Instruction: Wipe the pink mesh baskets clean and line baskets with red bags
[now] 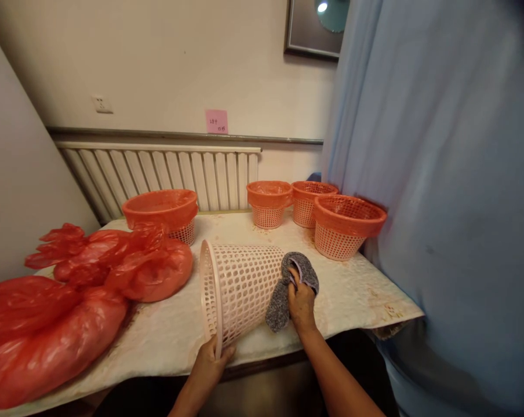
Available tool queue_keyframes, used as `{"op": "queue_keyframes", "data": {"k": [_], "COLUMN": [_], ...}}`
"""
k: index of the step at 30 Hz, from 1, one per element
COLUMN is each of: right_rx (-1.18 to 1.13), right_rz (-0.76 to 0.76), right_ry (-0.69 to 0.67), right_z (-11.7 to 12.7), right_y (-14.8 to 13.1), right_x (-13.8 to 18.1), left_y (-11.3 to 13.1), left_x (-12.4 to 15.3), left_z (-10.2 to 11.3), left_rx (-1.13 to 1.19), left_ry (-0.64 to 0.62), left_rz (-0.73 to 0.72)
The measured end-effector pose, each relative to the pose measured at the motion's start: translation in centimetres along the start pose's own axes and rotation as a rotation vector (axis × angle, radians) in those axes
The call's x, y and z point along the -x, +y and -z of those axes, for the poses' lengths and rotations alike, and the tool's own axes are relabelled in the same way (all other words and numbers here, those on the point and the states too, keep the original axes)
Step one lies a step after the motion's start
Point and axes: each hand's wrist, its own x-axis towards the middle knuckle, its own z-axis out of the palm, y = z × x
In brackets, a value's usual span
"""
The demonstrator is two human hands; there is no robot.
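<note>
A pale pink perforated plastic wastebasket [248, 284] lies tilted on its side over the table, its open mouth toward the left. My left hand [210, 362] is closed on the lower part of its rim. In my right hand [302, 304] is a bunched dark grey cloth [280, 307] with a light purple edge, pressed against the basket's base end. The fingers of that hand are wrapped into the cloth and partly hidden by it. The inside of the basket shows only through its holes and at the mouth.
Baskets lined with red bags stand at the back left [160, 208], back middle [268, 200] and right [346, 231]. Tied, filled red plastic bags [71, 330] cover the table's left side. A blue curtain [440, 174] hangs at the right; a radiator [166, 168] lines the wall.
</note>
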Motion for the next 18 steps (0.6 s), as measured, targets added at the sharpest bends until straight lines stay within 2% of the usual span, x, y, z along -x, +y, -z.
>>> {"op": "queue_keyframes", "data": {"k": [7,18], "right_rx": [0.011,-0.013], "right_rz": [-0.004,0.089], "right_ry": [-0.002,-0.028], "right_z": [0.1,0.0], "right_y": [0.2,2.0], "right_x": [0.3,-0.1], "left_y": [-0.4,-0.5], "left_x": [0.1,-0.6], "left_z": [0.0,0.6], "left_rx": [-0.09,-0.055], "left_ry": [-0.044,-0.048], "left_rz": [-0.012,-0.014]}}
